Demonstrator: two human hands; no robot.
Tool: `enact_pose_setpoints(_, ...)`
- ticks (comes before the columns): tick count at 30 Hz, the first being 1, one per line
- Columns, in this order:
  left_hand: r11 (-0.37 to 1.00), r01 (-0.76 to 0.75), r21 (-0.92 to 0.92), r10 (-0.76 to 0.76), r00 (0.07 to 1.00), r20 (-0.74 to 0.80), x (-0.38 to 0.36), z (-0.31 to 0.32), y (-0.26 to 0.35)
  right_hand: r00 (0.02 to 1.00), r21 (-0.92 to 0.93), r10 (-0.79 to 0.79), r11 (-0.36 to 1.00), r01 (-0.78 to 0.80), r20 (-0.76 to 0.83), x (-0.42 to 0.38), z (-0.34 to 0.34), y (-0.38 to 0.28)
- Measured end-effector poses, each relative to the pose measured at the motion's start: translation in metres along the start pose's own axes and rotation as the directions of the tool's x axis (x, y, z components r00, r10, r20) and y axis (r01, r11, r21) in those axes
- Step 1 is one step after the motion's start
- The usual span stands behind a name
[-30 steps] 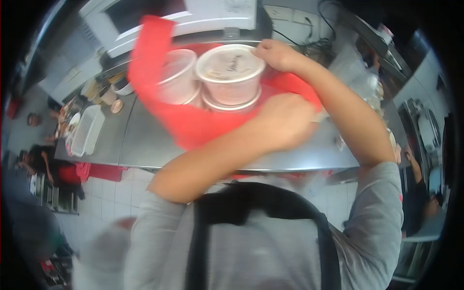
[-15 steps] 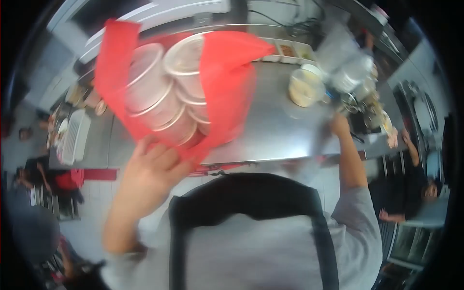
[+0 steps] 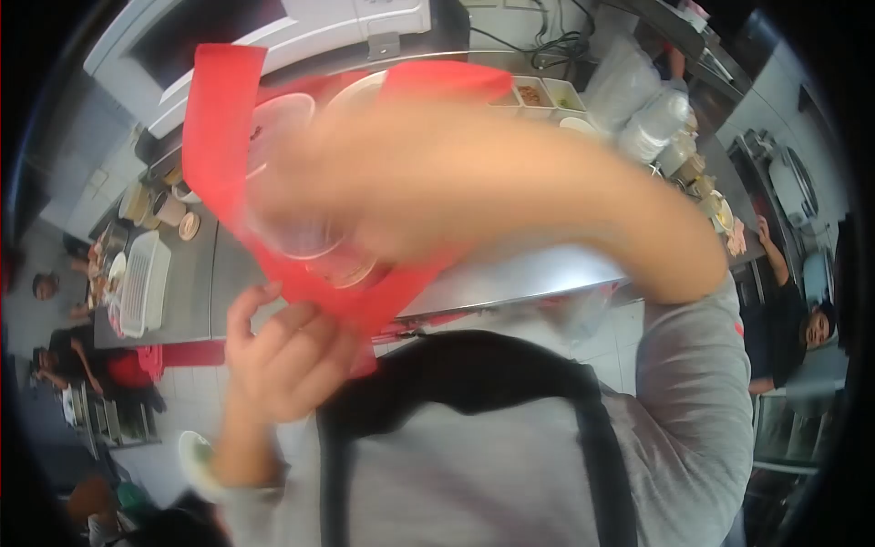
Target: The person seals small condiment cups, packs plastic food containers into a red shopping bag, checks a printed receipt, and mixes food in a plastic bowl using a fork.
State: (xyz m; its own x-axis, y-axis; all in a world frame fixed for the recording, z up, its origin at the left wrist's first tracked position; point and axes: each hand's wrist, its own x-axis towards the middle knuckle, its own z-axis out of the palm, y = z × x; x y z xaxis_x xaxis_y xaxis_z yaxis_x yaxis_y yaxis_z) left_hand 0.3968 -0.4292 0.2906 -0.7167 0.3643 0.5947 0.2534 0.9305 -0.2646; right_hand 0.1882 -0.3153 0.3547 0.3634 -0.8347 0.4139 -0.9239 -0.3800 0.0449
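While red bag (image 3: pixel 221 118) sits on steel counter (image 3: pixel 538 273) w/ stacked tubs (image 3: pixel 283 111) inside, L hand (image 3: pixel 296 356) has fingers curled on its near edge; R hand (image 3: pixel 319 178), a sec ago at counter's R end, now blurs over tubs, grip can't tell. Work's back on bag, w/ both hands.

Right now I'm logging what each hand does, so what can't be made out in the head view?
All in the head view:
- Right hand: motion blur hides its fingers and any grip.
- Container on the right in the red bag: mostly hidden by the right hand and forearm.
- Left hand: its own back hides whether the fingers grip the bag.
- Pale round thing: mostly hidden behind the right forearm.
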Motion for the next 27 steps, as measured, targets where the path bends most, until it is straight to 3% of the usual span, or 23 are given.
enact_pose_setpoints(1,1.000,-0.007,-0.008,0.007,1.000,-0.021,-0.005,0.000,0.001,0.979,-0.031,-0.109,0.993,0.116,0.172,0.013,0.025,-0.007)
enact_pose_setpoints(2,0.999,-0.033,-0.032,0.032,0.999,-0.039,-0.010,0.003,0.000,0.963,0.022,-0.102,0.995,0.099,0.248,0.012,0.047,-0.015)
enact_pose_setpoints(3,0.993,-0.113,-0.029,0.110,0.990,-0.089,-0.017,0.011,-0.007,0.864,0.320,0.105,0.901,-0.292,0.492,0.018,0.077,-0.019)
enact_pose_setpoints(4,0.993,-0.117,-0.031,0.115,0.991,-0.065,-0.015,0.011,-0.008,0.991,0.260,-0.031,0.966,-0.005,0.132,0.002,0.138,-0.012)
enact_pose_setpoints(5,0.992,-0.114,-0.055,0.112,0.993,-0.047,-0.014,0.014,-0.008,0.891,0.198,-0.146,0.978,0.066,0.429,-0.002,0.168,-0.008)
enact_pose_setpoints(6,0.986,-0.104,-0.131,0.105,0.994,-0.002,-0.015,0.021,-0.009,0.824,0.180,-0.102,0.984,0.000,0.557,-0.007,0.192,-0.008)
enact_pose_setpoints(8,0.978,-0.165,-0.131,0.174,0.983,0.065,-0.015,0.036,-0.010,0.766,0.134,0.020,0.981,-0.139,0.643,-0.009,0.211,-0.012)
enact_pose_setpoints(15,0.956,-0.238,-0.172,0.255,0.963,0.085,-0.037,0.069,-0.019,0.684,0.015,0.174,0.965,-0.261,0.709,-0.008,0.224,-0.017)
enact_pose_setpoints(18,0.954,-0.247,-0.170,0.247,0.969,-0.021,-0.043,0.068,-0.022,0.666,-0.016,0.211,0.958,-0.287,0.716,-0.007,0.222,-0.017)
enact_pose_setpoints(22,0.955,-0.257,-0.146,0.253,0.966,-0.048,-0.047,0.067,-0.028,0.652,-0.028,0.235,0.950,-0.311,0.721,-0.005,0.221,-0.020)
enact_pose_setpoints(25,0.961,-0.234,-0.147,0.230,0.972,-0.043,-0.047,0.060,-0.034,0.640,-0.048,0.256,0.945,-0.324,0.724,-0.002,0.195,-0.024)
enact_pose_setpoints(27,0.968,-0.210,-0.134,0.206,0.978,-0.044,-0.045,0.048,-0.041,0.649,-0.012,0.233,0.946,-0.325,0.724,0.009,0.142,-0.029)
